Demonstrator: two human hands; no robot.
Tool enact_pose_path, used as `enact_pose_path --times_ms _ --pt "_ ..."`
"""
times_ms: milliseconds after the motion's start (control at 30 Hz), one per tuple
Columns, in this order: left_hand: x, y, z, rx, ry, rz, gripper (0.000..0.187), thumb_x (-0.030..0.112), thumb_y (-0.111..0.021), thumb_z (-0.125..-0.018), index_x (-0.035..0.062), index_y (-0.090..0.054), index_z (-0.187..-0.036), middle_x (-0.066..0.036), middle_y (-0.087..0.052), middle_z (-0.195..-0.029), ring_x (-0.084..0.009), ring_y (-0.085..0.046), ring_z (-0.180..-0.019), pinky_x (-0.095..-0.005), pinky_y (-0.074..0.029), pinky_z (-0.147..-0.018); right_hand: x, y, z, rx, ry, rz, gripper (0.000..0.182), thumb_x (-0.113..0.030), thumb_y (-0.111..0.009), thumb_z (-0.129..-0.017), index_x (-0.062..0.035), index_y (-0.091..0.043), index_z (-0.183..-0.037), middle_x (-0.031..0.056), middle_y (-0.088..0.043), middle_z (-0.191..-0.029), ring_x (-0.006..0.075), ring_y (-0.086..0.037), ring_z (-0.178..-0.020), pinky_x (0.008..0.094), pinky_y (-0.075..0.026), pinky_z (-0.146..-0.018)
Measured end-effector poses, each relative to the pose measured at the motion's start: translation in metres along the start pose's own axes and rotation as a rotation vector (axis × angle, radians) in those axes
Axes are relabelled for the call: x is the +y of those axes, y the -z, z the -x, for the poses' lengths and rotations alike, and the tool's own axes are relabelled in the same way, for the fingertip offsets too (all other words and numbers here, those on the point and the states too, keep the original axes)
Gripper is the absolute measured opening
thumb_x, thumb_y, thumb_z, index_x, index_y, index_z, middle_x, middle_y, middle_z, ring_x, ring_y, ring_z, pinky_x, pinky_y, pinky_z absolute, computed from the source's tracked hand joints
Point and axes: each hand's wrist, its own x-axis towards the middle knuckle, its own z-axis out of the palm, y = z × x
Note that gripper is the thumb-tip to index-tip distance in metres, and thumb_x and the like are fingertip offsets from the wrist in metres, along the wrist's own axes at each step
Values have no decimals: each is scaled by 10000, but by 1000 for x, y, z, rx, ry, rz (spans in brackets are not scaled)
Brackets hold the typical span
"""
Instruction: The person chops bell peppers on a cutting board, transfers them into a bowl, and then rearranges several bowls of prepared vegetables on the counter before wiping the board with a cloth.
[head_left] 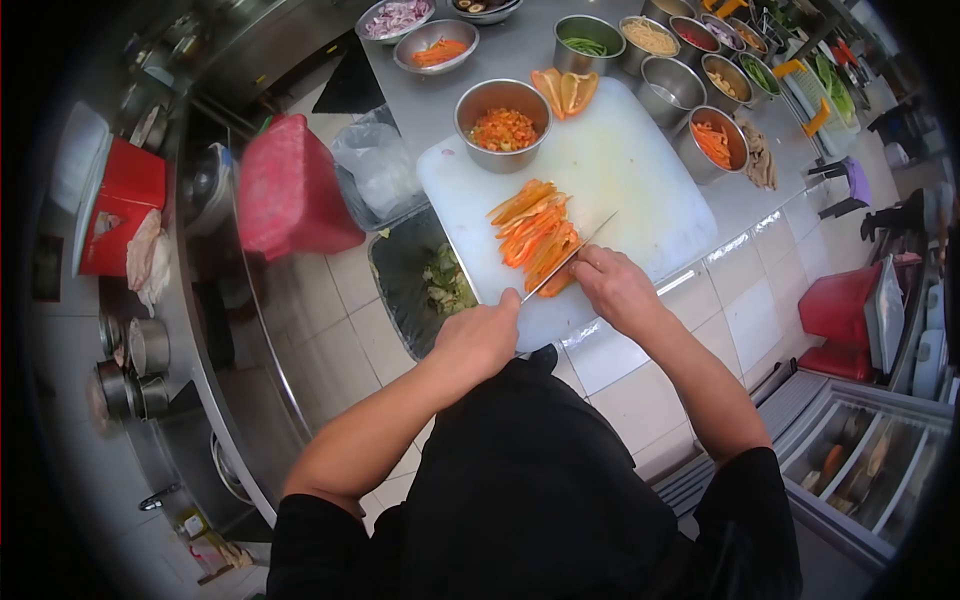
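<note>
My left hand (482,335) is closed around the handle of a kitchen knife (588,240). The blade points up and to the right across orange bell pepper strips (532,228), which lie in a row on a white cutting board (655,185). My right hand (612,285) has its fingers curled and pressed on the near end of the strips, close beside the blade. Its fingertips are partly hidden. Farther back on the board stands a steel bowl (503,88) of diced orange and red pepper. Next to it are cut bell pepper halves (567,92).
Several steel containers line the counter's back right, including one of carrot strips (716,140). Bowls of sliced onion (396,18) and carrot (438,47) stand at the back left. A bin (405,270) with green scraps and a red container (285,190) are left of the board.
</note>
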Motion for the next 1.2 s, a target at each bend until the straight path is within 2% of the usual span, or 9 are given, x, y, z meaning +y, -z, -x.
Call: enact_pose_path --times_ms 133,233,433,533,733,800,900,1000,1200 --pt "5 12 -4 -12 22 -31 257 133 -451 -965 8 -496 -1185 -279 -713 -927 -473 -698 -919 -568 -524 -837 2 -1 0 43 0 15 170 -15 -591 -843 -51 -639 -1002 106 -599 -1039 310 -634 -923 426 -533 -803" --pt "7 7 11 -81 58 -24 266 135 -454 -967 4 -496 -1195 -270 -717 -932 -468 -699 -941 -562 -523 -845 7 -3 2 -9 7 27 167 -16 -597 -827 -48 -638 -986 105 -607 -1026 305 -641 -923 421 -541 -795" --pt "7 16 0 -81 46 -26 284 138 -453 -971 -3 -495 -1214 -275 -714 -950 -467 -694 -955 -559 -519 -851 1 2 0 94 47 17 122 -16 -613 -796 -58 -615 -911 93 -584 -932 286 -631 -875 413 -539 -766" --pt "4 7 10 -107 55 -14 286 145 -455 -974 -3 -495 -1215 -283 -710 -950 -474 -690 -947 -561 -518 -846 4 -1 3 8 22 44 119 -14 -617 -800 -55 -627 -910 92 -596 -943 283 -627 -867 410 -539 -771" --pt "8 17 2 -81 33 -2 298 160 -460 -979 -7 -492 -1223 -304 -704 -957 -488 -686 -933 -571 -515 -841 1 -3 3 74 -1 7 81 -20 -630 -807 -53 -629 -881 88 -595 -932 279 -616 -840 401 -526 -754" --pt "12 26 23 -104 44 -5 296 163 -460 -980 -6 -494 -1221 -308 -704 -957 -493 -685 -928 -573 -515 -843 -1 -6 4 109 -2 29 75 -23 -635 -809 -50 -635 -879 88 -593 -915 277 -615 -834 400 -522 -749" --pt "7 7 14 -137 78 -42 300 100 -429 -972 -33 -483 -1235 -296 -711 -983 -466 -697 -965 -567 -523 -858 -2 -8 6 118 -15 26 77 -25 -639 -811 -46 -650 -884 88 -596 -900 275 -614 -830 399 -518 -750" --pt "2 -8 -5 -71 47 17 289 171 -466 -982 10 -507 -1218 -302 -706 -941 -482 -687 -937 -569 -517 -852 -2 -7 6 133 -22 6 76 -27 -641 -813 -45 -662 -884 87 -599 -894 276 -615 -830 398 -519 -758" --pt "2 19 -3 -52 64 -7 282 187 -471 -976 10 -511 -1193 -277 -716 -950 -476 -686 -930 -556 -520 -850 1 -14 4 148 5 19 107 -28 -644 -818 -39 -666 -922 87 -619 -926 284 -623 -853 393 -524 -779"
